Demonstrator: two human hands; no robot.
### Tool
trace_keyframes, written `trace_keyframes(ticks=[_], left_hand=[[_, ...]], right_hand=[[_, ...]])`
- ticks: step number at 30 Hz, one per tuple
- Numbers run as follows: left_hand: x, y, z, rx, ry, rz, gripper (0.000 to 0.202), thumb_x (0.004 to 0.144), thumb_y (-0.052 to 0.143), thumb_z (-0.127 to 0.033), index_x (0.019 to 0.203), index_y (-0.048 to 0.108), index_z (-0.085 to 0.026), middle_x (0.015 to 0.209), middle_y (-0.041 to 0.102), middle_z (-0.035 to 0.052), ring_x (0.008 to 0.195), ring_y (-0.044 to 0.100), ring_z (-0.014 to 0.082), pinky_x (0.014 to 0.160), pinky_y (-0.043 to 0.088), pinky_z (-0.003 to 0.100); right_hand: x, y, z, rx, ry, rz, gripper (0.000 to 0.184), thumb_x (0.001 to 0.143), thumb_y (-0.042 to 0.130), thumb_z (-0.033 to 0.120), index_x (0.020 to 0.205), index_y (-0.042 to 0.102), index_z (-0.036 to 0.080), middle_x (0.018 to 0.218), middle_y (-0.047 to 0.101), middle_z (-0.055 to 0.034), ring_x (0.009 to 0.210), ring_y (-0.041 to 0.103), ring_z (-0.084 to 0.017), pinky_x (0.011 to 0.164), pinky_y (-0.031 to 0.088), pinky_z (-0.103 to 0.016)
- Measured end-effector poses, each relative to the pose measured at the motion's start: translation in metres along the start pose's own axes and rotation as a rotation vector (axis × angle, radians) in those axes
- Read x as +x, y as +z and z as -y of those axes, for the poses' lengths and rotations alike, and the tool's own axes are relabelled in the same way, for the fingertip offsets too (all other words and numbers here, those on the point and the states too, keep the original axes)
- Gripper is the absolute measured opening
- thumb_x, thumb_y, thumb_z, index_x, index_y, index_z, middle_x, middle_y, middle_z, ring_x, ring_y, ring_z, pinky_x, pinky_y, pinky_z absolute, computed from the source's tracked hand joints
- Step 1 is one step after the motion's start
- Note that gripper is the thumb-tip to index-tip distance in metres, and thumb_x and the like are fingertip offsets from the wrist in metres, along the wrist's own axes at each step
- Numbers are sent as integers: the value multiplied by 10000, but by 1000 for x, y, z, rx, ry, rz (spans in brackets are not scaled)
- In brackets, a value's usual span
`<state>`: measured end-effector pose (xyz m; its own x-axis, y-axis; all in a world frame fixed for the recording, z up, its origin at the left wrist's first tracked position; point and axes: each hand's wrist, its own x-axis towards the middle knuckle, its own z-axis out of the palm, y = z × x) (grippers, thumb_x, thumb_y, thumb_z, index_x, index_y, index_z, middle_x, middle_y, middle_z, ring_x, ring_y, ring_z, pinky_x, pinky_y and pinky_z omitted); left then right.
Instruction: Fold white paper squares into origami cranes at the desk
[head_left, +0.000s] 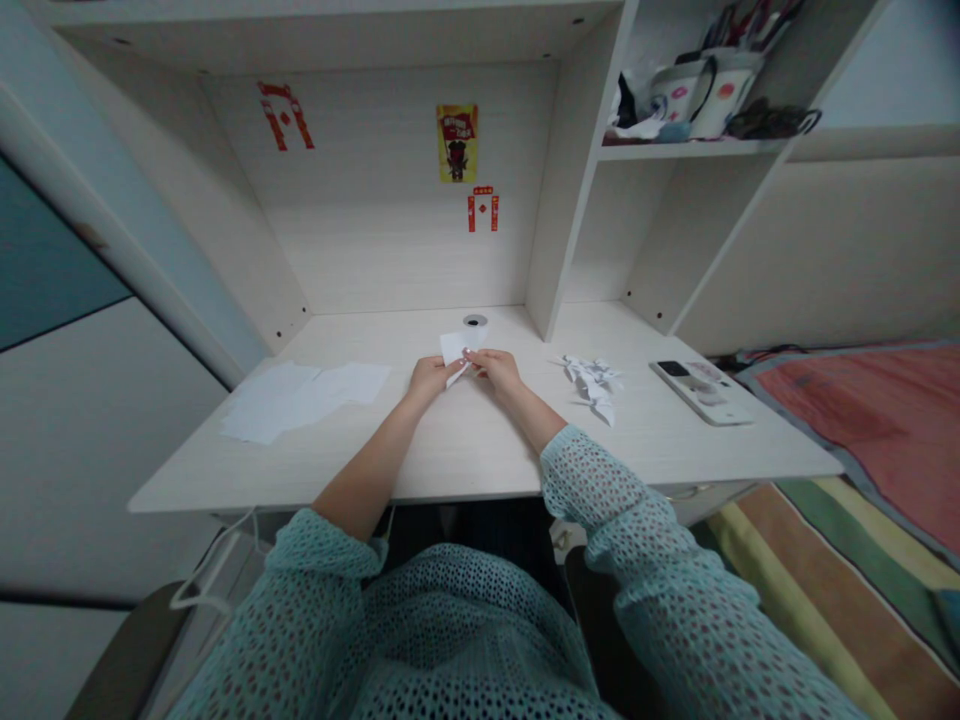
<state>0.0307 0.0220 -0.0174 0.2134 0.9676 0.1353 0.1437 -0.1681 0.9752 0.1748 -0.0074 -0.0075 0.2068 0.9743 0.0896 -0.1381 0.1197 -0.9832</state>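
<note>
Both my hands meet at the middle of a pale wooden desk (480, 450). My left hand (430, 378) and my right hand (495, 368) pinch a small white piece of paper (454, 347) between their fingertips. The paper stands partly folded just above the desk top. Its lower part is hidden behind my fingers.
Several flat white sheets (300, 398) lie to the left. A heap of folded paper shapes (595, 382) sits to the right, with a phone (701, 391) beyond it. A cable hole (475, 320) is behind the hands. Shelves with cups (701, 95) stand upper right; a striped bed cover (862, 500) lies to the right.
</note>
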Motion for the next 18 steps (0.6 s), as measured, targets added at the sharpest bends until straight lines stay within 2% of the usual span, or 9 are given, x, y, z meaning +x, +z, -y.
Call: trace_keyframes(ticks=[9,12,18], left_hand=[[-6,0,-7,108,-40,35,375,618,690,-471,712,703,-108,633,656,57,517,492,111,498,303,219],[-7,0,-7,169,-25,45,366,636,678,-469,703,705,-110,619,652,51,512,483,108,491,287,215],[-6,-2,-5,263,3,30,386,656,655,-491,731,719,-118,665,677,70,548,524,137,505,303,227]], right_hand=[[11,-19,3,49,26,-105,418,476,745,538,574,586,163,570,557,3,548,476,-97,497,349,-221],[15,-25,2,82,45,-178,411,469,748,528,611,598,173,588,572,7,557,487,-99,496,350,-219],[19,-26,0,80,40,-215,403,504,732,530,596,579,168,566,558,9,532,473,-92,482,344,-222]])
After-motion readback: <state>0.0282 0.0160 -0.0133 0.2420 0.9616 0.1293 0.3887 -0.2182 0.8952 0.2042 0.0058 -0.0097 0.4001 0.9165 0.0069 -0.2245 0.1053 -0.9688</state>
